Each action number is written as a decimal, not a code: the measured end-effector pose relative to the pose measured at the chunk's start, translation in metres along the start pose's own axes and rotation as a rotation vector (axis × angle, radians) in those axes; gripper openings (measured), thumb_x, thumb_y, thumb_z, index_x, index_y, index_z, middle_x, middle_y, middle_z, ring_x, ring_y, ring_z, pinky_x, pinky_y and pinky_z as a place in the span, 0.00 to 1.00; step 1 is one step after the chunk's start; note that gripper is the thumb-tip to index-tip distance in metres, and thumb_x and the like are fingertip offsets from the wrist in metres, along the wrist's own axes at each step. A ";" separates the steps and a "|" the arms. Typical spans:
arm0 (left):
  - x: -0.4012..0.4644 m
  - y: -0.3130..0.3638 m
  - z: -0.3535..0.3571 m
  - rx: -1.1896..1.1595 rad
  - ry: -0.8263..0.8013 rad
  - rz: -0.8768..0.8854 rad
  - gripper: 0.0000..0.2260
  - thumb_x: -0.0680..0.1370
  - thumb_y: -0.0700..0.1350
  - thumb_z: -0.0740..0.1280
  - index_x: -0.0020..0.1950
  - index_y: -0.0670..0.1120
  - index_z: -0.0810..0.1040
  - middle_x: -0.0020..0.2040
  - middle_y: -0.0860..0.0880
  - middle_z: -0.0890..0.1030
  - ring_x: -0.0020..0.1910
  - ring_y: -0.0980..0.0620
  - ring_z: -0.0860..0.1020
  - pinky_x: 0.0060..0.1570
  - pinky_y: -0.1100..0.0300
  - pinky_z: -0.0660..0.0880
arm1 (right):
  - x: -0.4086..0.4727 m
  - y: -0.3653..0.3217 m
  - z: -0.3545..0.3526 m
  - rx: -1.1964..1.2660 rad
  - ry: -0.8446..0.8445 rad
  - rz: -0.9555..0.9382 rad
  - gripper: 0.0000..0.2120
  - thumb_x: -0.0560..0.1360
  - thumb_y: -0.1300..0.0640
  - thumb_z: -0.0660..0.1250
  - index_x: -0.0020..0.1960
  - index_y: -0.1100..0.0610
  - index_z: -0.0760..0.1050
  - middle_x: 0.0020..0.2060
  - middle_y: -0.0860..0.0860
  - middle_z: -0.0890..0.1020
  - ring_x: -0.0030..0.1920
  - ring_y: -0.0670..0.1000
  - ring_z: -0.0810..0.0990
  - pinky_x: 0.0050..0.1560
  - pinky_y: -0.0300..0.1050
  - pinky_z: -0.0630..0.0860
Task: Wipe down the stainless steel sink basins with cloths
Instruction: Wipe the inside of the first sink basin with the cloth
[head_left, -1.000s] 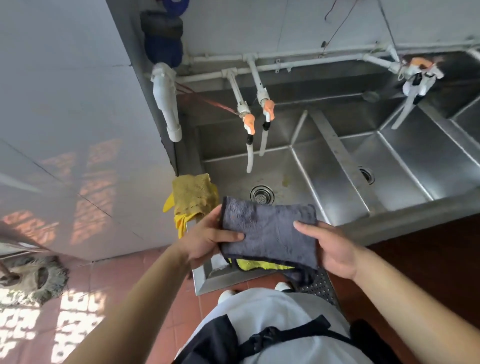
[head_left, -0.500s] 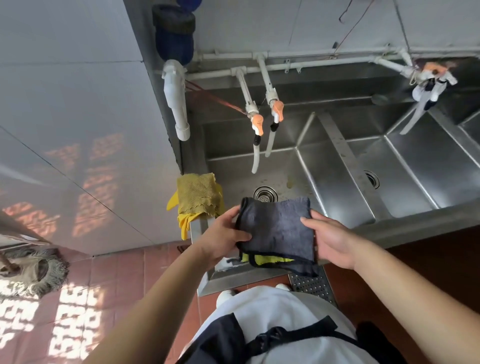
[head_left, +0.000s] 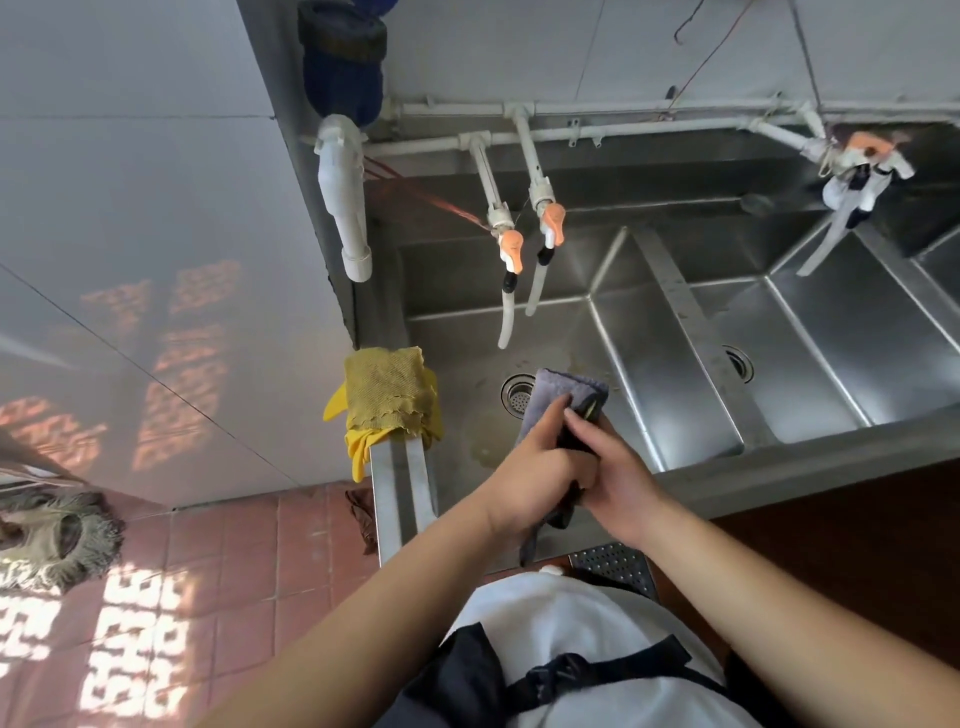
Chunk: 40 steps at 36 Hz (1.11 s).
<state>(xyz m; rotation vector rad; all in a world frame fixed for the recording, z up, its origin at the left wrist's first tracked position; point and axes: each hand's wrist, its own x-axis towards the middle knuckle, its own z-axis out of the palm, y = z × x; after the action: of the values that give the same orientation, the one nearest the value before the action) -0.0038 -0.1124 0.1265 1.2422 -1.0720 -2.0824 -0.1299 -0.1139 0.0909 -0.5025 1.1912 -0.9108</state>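
Head view: a folded grey cloth (head_left: 563, 397) is held by both hands over the left sink basin (head_left: 561, 332).

Fingers of the left hand (head_left: 530, 478) are curled round the cloth, and fingers of the right hand (head_left: 618, 483) are curled on it from the other side, so both hands are pressed close together. A loose end of the cloth is seen hanging down below the hands. The drain (head_left: 517, 395) is partly hidden behind the cloth. Two white taps with orange handles (head_left: 530, 244) are hung above the basin. A yellow cloth (head_left: 389, 395) is draped over the left sink edge, just beside the hands. A second basin (head_left: 852, 343) is found to the right, past a steel divider. An old mop head (head_left: 57, 540) is laid on the pink floor tiles, well apart.
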 end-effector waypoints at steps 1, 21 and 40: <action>0.003 -0.001 -0.004 -0.086 -0.054 -0.008 0.40 0.64 0.39 0.65 0.76 0.59 0.62 0.56 0.47 0.77 0.56 0.45 0.77 0.48 0.51 0.76 | 0.001 -0.001 -0.006 0.044 0.022 0.016 0.17 0.80 0.50 0.62 0.68 0.47 0.74 0.58 0.52 0.83 0.57 0.50 0.83 0.49 0.47 0.78; 0.098 -0.011 0.000 -0.192 0.172 -0.083 0.17 0.79 0.39 0.69 0.67 0.48 0.76 0.63 0.40 0.80 0.62 0.41 0.79 0.49 0.47 0.79 | 0.066 -0.073 -0.122 -0.152 -0.100 0.187 0.12 0.79 0.57 0.65 0.61 0.53 0.79 0.48 0.54 0.84 0.50 0.55 0.80 0.43 0.52 0.79; 0.163 -0.043 0.042 -0.153 0.347 -0.297 0.14 0.78 0.36 0.70 0.62 0.44 0.74 0.44 0.44 0.83 0.37 0.50 0.83 0.36 0.61 0.78 | 0.170 -0.068 -0.164 -0.025 -0.032 0.263 0.16 0.74 0.69 0.65 0.57 0.53 0.78 0.48 0.53 0.84 0.47 0.56 0.82 0.43 0.49 0.76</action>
<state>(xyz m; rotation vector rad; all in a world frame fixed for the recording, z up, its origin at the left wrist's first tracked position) -0.1181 -0.1903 0.0207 1.6862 -0.5923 -2.0059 -0.2905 -0.2710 -0.0074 -0.3682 1.2085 -0.6615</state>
